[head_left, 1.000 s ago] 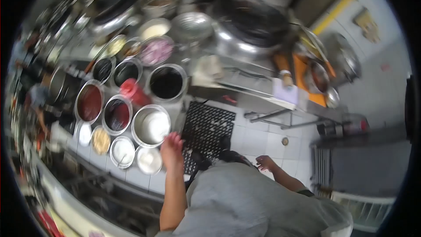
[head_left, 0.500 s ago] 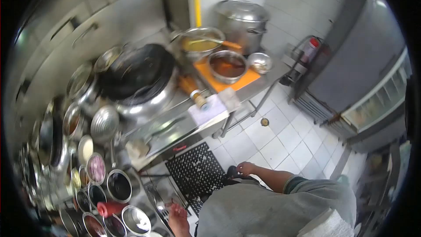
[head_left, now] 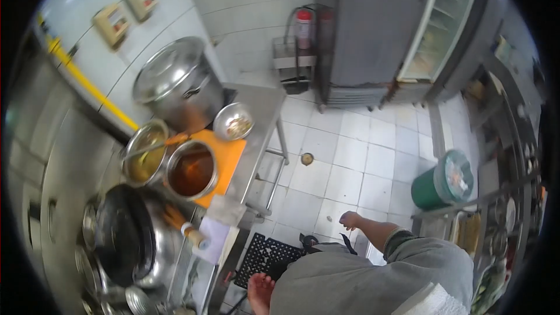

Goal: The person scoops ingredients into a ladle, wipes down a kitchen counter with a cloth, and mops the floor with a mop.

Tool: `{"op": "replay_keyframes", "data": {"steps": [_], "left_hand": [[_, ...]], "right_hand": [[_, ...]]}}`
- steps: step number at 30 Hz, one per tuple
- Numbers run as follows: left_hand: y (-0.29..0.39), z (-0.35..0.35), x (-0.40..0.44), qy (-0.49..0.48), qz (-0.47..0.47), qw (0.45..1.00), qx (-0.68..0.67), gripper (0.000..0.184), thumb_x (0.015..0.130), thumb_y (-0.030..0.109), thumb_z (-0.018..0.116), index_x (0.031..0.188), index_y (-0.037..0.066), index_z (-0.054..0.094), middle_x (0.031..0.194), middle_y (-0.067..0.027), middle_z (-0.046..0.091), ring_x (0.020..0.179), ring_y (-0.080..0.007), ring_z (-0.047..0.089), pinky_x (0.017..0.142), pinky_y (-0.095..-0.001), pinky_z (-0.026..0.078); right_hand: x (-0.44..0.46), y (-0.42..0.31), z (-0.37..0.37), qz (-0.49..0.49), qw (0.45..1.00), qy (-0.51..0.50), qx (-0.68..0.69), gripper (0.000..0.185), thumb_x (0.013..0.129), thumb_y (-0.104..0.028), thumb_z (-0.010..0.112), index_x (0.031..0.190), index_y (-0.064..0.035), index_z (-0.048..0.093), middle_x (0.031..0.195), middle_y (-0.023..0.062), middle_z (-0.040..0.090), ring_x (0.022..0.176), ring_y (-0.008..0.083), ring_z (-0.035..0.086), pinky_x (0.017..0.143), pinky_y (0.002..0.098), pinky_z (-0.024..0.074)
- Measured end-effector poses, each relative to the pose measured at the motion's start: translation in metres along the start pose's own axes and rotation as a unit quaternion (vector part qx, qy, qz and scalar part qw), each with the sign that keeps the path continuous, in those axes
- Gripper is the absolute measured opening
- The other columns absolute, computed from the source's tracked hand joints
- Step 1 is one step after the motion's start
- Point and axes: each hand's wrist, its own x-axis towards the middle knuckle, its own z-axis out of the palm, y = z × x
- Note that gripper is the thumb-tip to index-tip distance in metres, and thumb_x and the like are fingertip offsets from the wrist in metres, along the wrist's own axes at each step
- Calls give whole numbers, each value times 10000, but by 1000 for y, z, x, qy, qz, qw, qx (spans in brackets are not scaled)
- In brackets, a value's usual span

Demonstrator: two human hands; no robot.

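My left hand (head_left: 260, 293) hangs low by the counter side, at the bottom of the view. Its fingers are loosely bent and a little apart, and nothing shows in them. My right hand (head_left: 350, 220) is held out over the tiled floor, its fingers curled together with no object visible. Nearest to my left hand are the black perforated floor mat (head_left: 262, 262) and the counter's front edge. A folded cloth (head_left: 213, 239) lies on that edge, beside a wooden-handled tool (head_left: 185, 230) by the large black wok (head_left: 119, 233).
An orange board (head_left: 232, 154) carries a pot of reddish-brown liquid (head_left: 191, 170). Around it are a bowl of yellowish liquid (head_left: 146, 169), a small steel bowl (head_left: 233, 121) and a lidded stockpot (head_left: 186, 99). A green bin (head_left: 430, 189), fridges (head_left: 373, 29) and shelves stand right.
My view has swung right, bringing the green bin and shelves into sight while most of the sauce containers left it. Both hands stay apart from the counter items, with nothing taken up.
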Motion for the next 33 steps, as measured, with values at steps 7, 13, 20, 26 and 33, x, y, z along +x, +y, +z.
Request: {"op": "replay_keyframes", "data": {"steps": [7, 13, 20, 26, 33], "left_hand": [[-7, -73, 107, -32, -81, 964, 253, 393, 958, 433, 571, 1127, 82, 623, 1002, -110, 667, 960, -252, 631, 864, -428, 516], [0, 53, 183, -116, -177, 949, 235, 257, 989, 285, 567, 1098, 55, 599, 950, -112, 661, 883, -253, 643, 794, -444, 539], [35, 191, 221, -253, -349, 901, 43, 366, 994, 458, 480, 1105, 138, 620, 1028, -19, 645, 941, -193, 595, 865, -385, 461], [3, 351, 219, -336, -470, 816, -19, 414, 974, 515, 493, 1095, 152, 651, 1056, 1, 631, 967, -167, 575, 886, -354, 445], [-87, 434, 247, -268, -469, 841, 35, 382, 978, 479, 507, 1048, 133, 653, 1002, -14, 624, 923, -171, 576, 858, -361, 456]], "right_hand": [[-7, 58, 23, 119, 985, 14, 121, 359, 905, -294, 499, 1120, -59, 665, 911, 114, 712, 706, 203, 715, 535, 358, 586], [-74, 31, 44, 44, 987, 116, 101, 376, 898, -324, 565, 1166, -84, 673, 955, 120, 713, 727, 226, 695, 614, 335, 580], [-22, 114, 62, 107, 955, 101, 259, 360, 919, -340, 558, 1173, -103, 650, 1022, 121, 699, 730, 224, 698, 587, 360, 578], [-25, 130, 16, 181, 877, 126, 426, 335, 912, -321, 550, 1138, -94, 648, 987, 112, 701, 715, 198, 697, 573, 342, 573], [-8, 175, -90, 190, 834, 178, 487, 307, 872, -272, 553, 1064, -66, 674, 861, 96, 695, 694, 206, 711, 569, 348, 585]]}}
